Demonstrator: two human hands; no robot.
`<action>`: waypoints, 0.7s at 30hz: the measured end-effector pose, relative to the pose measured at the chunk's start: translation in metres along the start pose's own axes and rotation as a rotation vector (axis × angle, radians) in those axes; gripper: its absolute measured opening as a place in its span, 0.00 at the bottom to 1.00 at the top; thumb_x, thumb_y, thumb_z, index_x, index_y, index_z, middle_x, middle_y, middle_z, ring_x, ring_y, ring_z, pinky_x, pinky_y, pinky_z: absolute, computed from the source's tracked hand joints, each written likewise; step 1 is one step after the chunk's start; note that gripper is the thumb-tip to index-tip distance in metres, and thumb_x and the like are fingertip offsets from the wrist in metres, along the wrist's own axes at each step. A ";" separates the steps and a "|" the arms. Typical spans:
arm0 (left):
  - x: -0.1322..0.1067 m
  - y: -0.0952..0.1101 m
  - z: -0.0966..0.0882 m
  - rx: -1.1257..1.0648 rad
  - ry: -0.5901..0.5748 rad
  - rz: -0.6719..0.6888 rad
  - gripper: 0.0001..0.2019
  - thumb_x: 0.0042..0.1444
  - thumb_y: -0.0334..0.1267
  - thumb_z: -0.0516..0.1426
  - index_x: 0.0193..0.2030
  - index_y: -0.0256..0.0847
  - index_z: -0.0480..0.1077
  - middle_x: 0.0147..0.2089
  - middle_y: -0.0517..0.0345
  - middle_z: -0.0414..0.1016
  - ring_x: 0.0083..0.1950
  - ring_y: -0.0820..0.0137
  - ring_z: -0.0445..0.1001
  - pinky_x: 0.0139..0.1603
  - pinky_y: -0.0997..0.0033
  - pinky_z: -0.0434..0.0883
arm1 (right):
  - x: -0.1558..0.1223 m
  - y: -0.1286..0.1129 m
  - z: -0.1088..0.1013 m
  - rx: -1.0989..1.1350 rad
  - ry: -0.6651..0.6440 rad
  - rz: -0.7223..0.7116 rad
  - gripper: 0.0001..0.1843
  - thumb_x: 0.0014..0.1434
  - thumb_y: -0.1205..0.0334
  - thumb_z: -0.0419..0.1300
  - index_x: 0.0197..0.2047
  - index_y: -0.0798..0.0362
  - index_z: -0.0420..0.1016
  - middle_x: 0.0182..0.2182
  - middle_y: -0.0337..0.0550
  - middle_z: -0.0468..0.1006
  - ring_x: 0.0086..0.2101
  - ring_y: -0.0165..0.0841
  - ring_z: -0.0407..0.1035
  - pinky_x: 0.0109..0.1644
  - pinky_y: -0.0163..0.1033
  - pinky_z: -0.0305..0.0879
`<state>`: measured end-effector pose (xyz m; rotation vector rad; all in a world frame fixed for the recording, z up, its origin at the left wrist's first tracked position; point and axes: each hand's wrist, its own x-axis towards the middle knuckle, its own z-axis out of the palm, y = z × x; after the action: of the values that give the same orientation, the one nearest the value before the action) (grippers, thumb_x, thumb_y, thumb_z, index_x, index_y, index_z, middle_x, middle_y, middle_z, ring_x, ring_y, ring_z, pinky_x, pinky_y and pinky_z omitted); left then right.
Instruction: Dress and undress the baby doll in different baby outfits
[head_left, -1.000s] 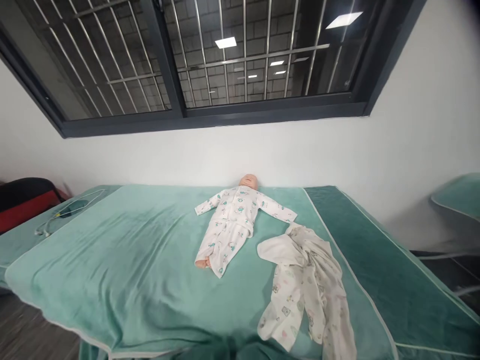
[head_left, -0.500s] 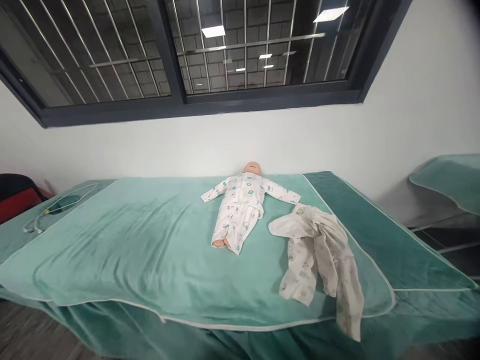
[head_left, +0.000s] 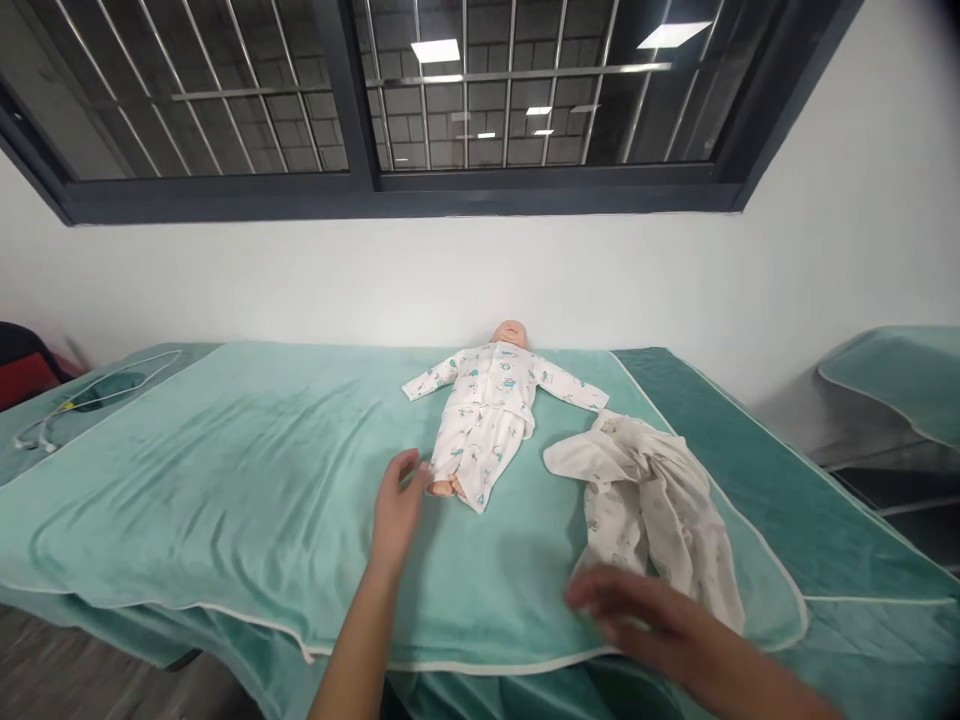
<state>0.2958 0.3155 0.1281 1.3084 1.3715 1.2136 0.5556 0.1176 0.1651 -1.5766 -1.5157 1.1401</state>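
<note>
baby doll in white, green-printed cloth pyjamas [head_left: 489, 400]: far side, on pale-green plush blanket [head_left: 285, 480] | left hand [head_left: 397, 500]: loosely spread, just left of doll's feet [head_left: 442, 488] | right hand [head_left: 637, 610]: blurred, loosely spread, by crumpled off-white cloth garment [head_left: 646, 470]

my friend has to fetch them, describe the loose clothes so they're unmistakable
Below the dark-framed window, a light green blanket is spread. On it, right of the dressed doll, lie the loose clothes. They are crumpled and empty, unlike those the doll wears.
</note>
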 end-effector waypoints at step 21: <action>0.034 0.003 0.066 0.095 -0.160 0.021 0.16 0.61 0.54 0.54 0.42 0.43 0.65 0.36 0.60 0.73 0.34 0.70 0.70 0.35 0.71 0.67 | 0.249 0.041 -0.053 0.437 0.540 0.038 0.27 0.55 0.41 0.61 0.54 0.47 0.71 0.51 0.46 0.76 0.48 0.42 0.72 0.48 0.45 0.70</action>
<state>0.3588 0.3548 0.1223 1.4570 1.3160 1.0447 0.6075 0.3654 0.1140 -1.4511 -0.8228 0.8874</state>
